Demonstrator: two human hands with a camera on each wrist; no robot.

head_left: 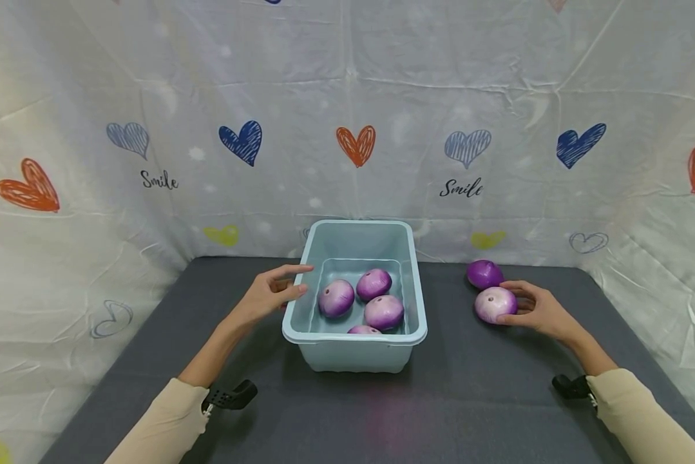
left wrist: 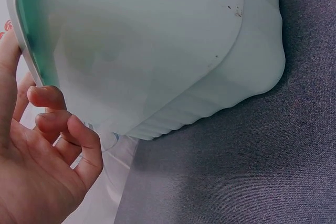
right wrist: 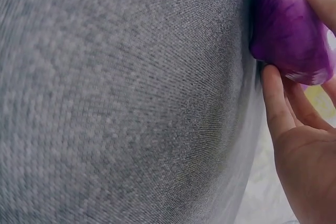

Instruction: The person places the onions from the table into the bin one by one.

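A light blue plastic basin (head_left: pixel 354 356) stands on the table with several peeled red onions (head_left: pixel 336 298) inside, one partly hidden behind its front rim. My left hand (head_left: pixel 268 295) is at the basin's left rim, the thumb and index finger reaching over the edge. In the left wrist view the other fingers of that left hand (left wrist: pixel 50 166) bend loosely outside the wall. At the right, my right hand (head_left: pixel 538 314) holds a pale purple onion (head_left: pixel 494 305) between thumb and fingers. In the right wrist view the onion (right wrist: pixel 291 27) is close to the table surface.
Another, darker purple onion (head_left: pixel 484 274) lies just behind the held one, near the table's back edge. The dark grey cloth-covered table (head_left: pixel 347 412) runs back to a white curtain (head_left: pixel 301 71) printed with hearts. Black straps (head_left: pixel 237 394) sit at both wrists.
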